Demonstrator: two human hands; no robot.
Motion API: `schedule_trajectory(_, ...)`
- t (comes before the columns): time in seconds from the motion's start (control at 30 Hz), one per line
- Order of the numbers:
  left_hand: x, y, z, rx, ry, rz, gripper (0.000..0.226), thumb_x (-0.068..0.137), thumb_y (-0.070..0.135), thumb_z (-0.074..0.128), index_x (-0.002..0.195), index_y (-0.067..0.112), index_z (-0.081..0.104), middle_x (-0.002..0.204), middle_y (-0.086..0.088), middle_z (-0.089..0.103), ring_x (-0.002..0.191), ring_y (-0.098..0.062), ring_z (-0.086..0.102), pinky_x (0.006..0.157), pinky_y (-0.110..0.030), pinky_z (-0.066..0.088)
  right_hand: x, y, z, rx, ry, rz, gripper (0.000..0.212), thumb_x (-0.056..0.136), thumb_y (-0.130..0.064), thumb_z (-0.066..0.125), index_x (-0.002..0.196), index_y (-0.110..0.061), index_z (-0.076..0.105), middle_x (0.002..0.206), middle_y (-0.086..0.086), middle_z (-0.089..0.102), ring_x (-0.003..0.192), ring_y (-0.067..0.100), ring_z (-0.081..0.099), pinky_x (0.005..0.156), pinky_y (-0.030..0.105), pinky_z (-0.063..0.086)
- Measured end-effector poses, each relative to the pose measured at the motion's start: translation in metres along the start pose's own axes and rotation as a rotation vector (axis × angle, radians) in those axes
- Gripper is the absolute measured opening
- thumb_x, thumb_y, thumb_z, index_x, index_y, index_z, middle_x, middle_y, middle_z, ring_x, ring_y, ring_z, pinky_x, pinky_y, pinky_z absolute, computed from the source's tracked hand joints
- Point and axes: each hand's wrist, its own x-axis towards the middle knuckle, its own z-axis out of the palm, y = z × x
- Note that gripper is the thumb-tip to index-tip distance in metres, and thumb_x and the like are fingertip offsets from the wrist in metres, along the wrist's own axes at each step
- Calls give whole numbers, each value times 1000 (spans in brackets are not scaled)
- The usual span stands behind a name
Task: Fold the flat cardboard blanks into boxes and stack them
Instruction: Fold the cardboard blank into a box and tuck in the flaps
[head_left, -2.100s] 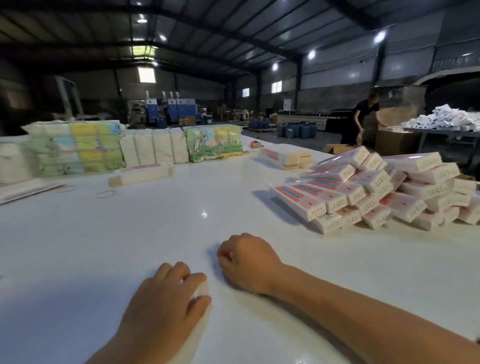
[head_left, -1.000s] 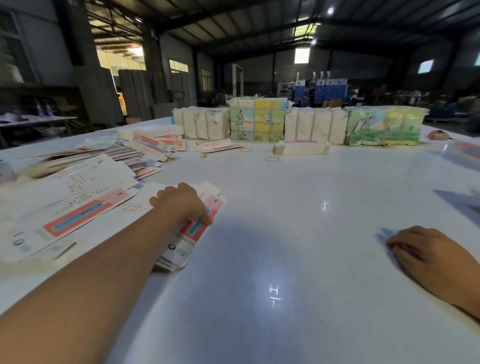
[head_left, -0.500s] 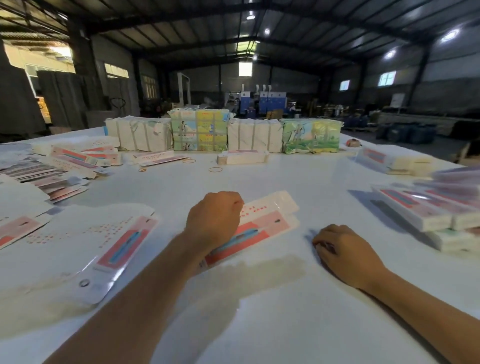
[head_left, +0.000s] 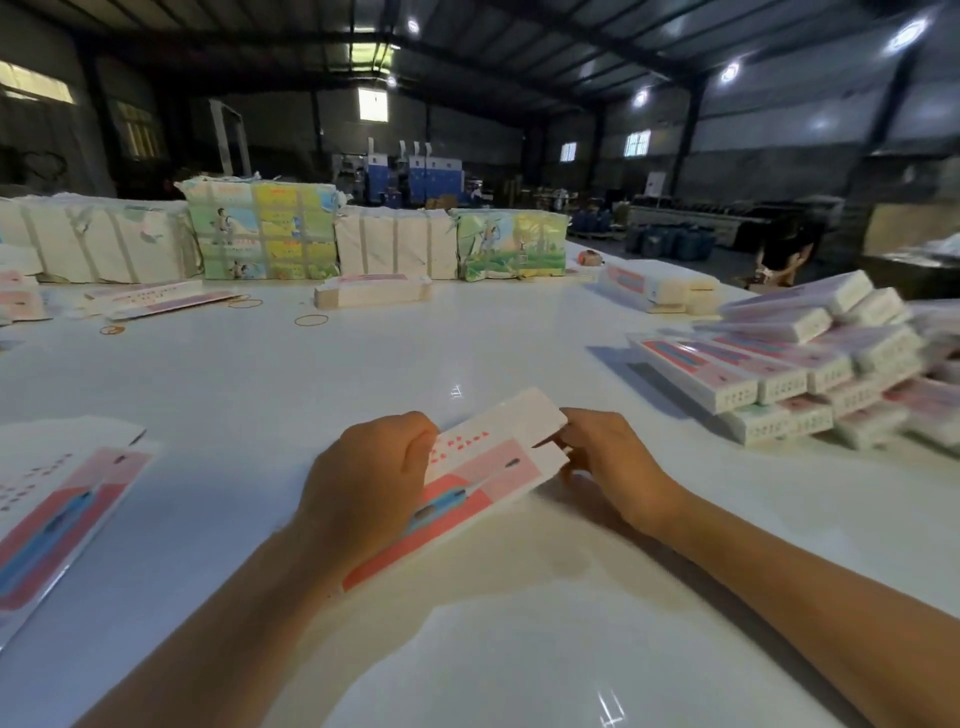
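Observation:
A flat cardboard blank (head_left: 483, 462), white with pink, red and blue print, lies tilted in front of me just above the white table (head_left: 363, 374). My left hand (head_left: 369, 483) grips its near left part with curled fingers. My right hand (head_left: 608, 462) pinches the blank's far right end flaps. A pile of folded boxes (head_left: 810, 364) is stacked at the right. More flat blanks (head_left: 57, 514) lie at the left edge.
Wrapped bundles (head_left: 260, 234) stand in a row along the table's far side, with a small stack of blanks (head_left: 371, 291) and rubber bands (head_left: 310, 320) in front of them. Another stack (head_left: 657, 286) sits at the far right. A person (head_left: 779, 254) bends beyond the table.
My left hand has carried one blank from the pile at the left to the middle in front of me. My right hand has left the table and taken hold of the blank's right end.

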Motion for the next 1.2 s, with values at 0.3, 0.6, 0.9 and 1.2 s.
schedule_trajectory(0.3, -1, 16, -7, -158, 68, 49, 52, 87, 44, 22, 102, 14, 62, 106, -2, 67, 85, -17, 64, 67, -27, 55, -11, -20, 1, 856, -304, 194, 40, 65, -42, 66, 77, -4, 71, 58, 19, 60, 42, 26, 56, 45, 24, 45)
schedule_trajectory(0.6, -1, 19, -11, -155, 42, 37, 59, 73, 72, 33, 103, 30, 62, 98, 12, 64, 87, -10, 60, 71, -30, 52, -9, -18, 2, 787, -227, 188, 26, 79, -6, 45, 94, 9, 59, 71, 23, 65, 37, 23, 52, 38, 25, 47)
schedule_trajectory(0.9, -4, 20, -13, 180, -168, 164, 91, 67, 78, 54, 141, 36, 20, 125, 18, 46, 100, -2, 46, 74, -14, 42, -8, -8, -7, 694, -294, 249, 23, 90, 3, 41, 104, 4, 60, 95, 23, 70, 58, 28, 66, 46, 29, 56)
schedule_trajectory(1.2, -4, 24, -19, 213, -235, 195, 83, 65, 74, 53, 134, 40, 22, 122, 20, 47, 93, -5, 48, 74, -15, 43, -9, -8, -15, 669, -421, 318, 58, 61, -4, 83, 113, 3, 60, 99, 20, 71, 70, 30, 70, 41, 32, 55)
